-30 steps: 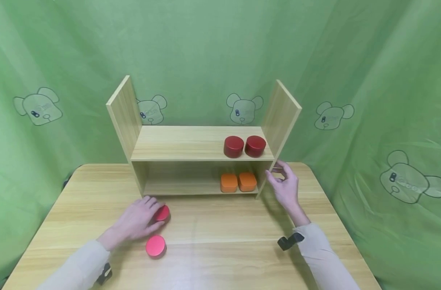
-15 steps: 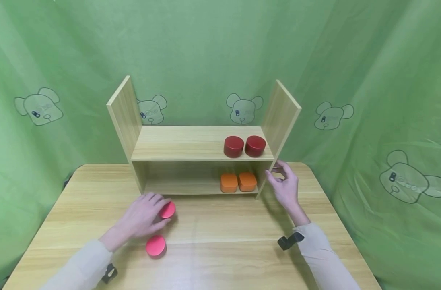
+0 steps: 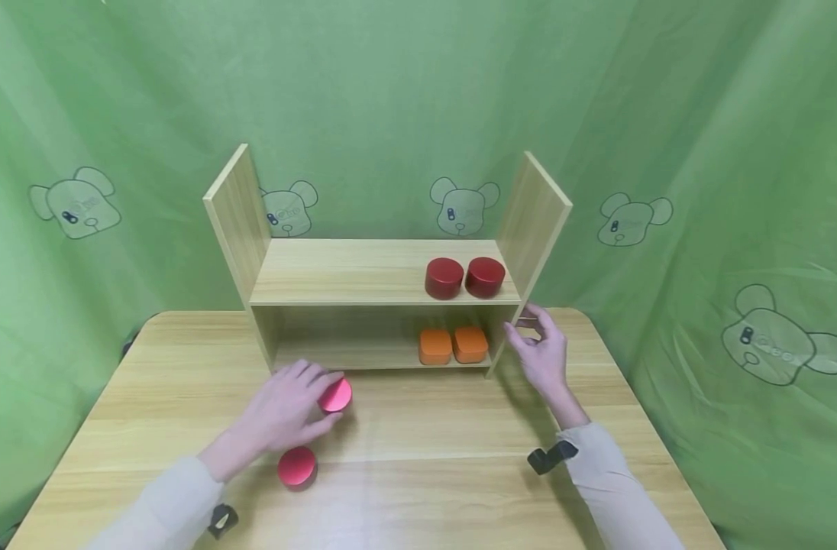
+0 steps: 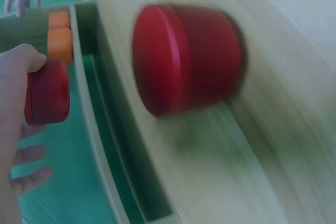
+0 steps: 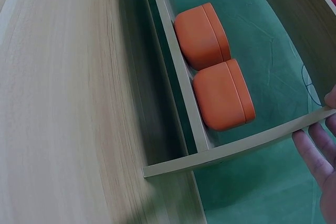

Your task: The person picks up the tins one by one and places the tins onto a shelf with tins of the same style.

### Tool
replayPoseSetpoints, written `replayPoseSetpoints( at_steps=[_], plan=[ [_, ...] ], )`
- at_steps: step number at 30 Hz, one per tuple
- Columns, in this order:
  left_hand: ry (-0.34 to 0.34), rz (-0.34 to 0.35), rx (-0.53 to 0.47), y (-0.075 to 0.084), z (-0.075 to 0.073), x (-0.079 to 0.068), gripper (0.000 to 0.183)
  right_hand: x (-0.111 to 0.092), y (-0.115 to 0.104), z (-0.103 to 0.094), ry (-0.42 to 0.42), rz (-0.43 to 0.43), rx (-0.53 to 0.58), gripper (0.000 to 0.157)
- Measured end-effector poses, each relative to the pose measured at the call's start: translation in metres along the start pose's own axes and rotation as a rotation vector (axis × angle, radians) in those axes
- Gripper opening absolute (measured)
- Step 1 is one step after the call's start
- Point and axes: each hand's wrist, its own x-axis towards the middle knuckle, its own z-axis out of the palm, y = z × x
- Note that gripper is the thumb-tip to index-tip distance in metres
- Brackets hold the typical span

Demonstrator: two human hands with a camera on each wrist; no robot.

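My left hand [image 3: 284, 412] grips a round red tin [image 3: 337, 395] between thumb and fingers, in front of the shelf's left half. In the left wrist view the held tin [image 4: 50, 92] shows on its side, thumb over it. A second red tin [image 3: 298, 467] stands on the table nearer me, below the left hand. My right hand [image 3: 544, 357] pinches the right side panel [image 5: 262, 136] of a small wooden shelf [image 3: 343, 273], the thumb on one face and the fingers on the other.
Two dark red round tins [image 3: 444, 279] sit at the right of the upper board. Beneath them, two orange rounded-square boxes [image 3: 435, 347] stand side by side on the lower board. A green curtain [image 3: 377, 114] hangs behind the wooden table [image 3: 418, 489].
The left hand has moved right and slightly away from me, carrying its red tin along. My right hand, the shelf and the other tins and boxes stay in place.
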Motion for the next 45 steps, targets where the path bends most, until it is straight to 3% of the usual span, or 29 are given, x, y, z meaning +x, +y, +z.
replayPoseSetpoints(
  at_steps=[8, 18, 26, 35, 40, 45],
  plan=[
    [0.065, 0.044, -0.008, 0.014, -0.01, 0.014, 0.068, -0.005, -0.023, 0.002, -0.006, 0.008, 0.003, 0.044],
    [0.143, 0.065, -0.019, 0.022, -0.02, 0.038, 0.062, 0.0, 0.001, 0.0, 0.009, -0.009, -0.002, 0.045],
    [0.176, 0.132, -0.015, 0.032, -0.029, 0.058, 0.064, 0.0, 0.0, -0.001, -0.003, -0.021, 0.012, 0.045],
    [0.284, 0.147, -0.052, 0.035, -0.047, 0.075, 0.065, 0.0, 0.0, 0.001, 0.007, 0.022, -0.011, 0.047],
    [0.349, 0.165, -0.068, 0.034, -0.057, 0.086, 0.063, -0.003, -0.011, 0.002, 0.015, 0.021, -0.002, 0.044],
    [0.369, 0.173, -0.062, 0.033, -0.067, 0.097, 0.063, -0.008, -0.028, 0.002, -0.008, -0.002, 0.005, 0.044]
  ],
)
